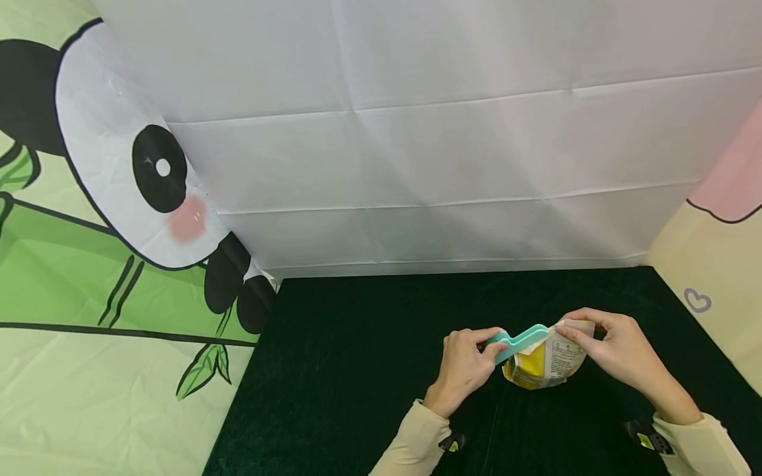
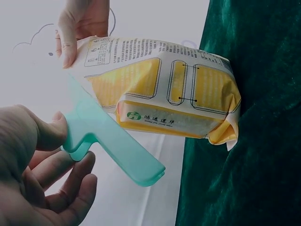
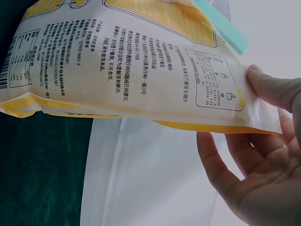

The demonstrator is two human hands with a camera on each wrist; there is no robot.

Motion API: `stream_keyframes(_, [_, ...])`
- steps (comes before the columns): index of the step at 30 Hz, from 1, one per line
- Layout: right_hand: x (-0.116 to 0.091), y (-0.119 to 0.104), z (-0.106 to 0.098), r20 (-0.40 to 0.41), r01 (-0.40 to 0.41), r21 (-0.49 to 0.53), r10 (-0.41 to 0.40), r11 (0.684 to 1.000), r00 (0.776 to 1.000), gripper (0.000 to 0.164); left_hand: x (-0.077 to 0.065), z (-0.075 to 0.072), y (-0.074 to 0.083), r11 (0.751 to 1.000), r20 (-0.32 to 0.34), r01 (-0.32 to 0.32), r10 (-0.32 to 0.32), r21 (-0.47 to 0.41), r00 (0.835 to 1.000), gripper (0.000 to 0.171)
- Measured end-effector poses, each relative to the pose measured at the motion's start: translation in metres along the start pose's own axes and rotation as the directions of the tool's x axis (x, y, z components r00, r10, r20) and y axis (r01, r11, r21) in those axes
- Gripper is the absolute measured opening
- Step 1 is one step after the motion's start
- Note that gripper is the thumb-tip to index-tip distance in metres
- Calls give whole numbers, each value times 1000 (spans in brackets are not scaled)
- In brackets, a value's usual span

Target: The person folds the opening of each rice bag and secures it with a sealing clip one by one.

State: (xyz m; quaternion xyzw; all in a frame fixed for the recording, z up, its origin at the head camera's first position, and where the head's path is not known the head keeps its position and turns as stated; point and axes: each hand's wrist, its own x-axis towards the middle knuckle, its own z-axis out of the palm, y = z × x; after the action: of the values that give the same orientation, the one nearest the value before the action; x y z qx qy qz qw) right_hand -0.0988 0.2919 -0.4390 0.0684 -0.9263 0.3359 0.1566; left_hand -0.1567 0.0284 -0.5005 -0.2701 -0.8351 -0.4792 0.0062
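A yellow and white printed food bag [image 1: 550, 360] is held up at the right of the dark green table. My right hand [image 1: 616, 347] pinches its top right corner between thumb and fingers. In the left hand [image 1: 470, 360] is a teal bag clip [image 2: 113, 141], gripped at one end by thumb and fingers. The clip slants along the top edge of the bag [image 2: 164, 84], overlapping its left corner in the left wrist view. Only a part of the clip [image 3: 223, 28] shows behind the bag [image 3: 131, 70] in the right wrist view.
The green cloth-covered table [image 1: 357, 370] runs back to a white hanging sheet [image 1: 417, 152]. A panda-printed cloth [image 1: 119, 165] hangs on the left, and a cream and pink one [image 1: 714, 264] on the right. Dark camera straps [image 1: 649, 439] sit at the wrists.
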Motion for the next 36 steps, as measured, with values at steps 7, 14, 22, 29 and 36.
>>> stream_keyframes(7, [0,-3,1,-19,2,12,-2,1000,1000,7,1,3,2,1000,9,-11,11,0,1000,25])
stream_keyframes(14, [0,-3,2,-17,-4,18,4,1000,1000,8,1,5,2,1000,2,-21,21,-1,1000,26])
stream_keyframes(22, [0,-2,2,0,-1,26,1,1000,1000,9,2,7,4,999,-32,-45,46,23,998,27])
stream_keyframes(29, [-2,-2,3,15,-10,33,9,999,1000,11,3,6,7,998,-33,-60,61,33,998,28])
stream_keyframes(36, [-4,-2,3,23,-19,34,18,999,1000,13,5,4,10,995,-29,-89,91,55,995,28])
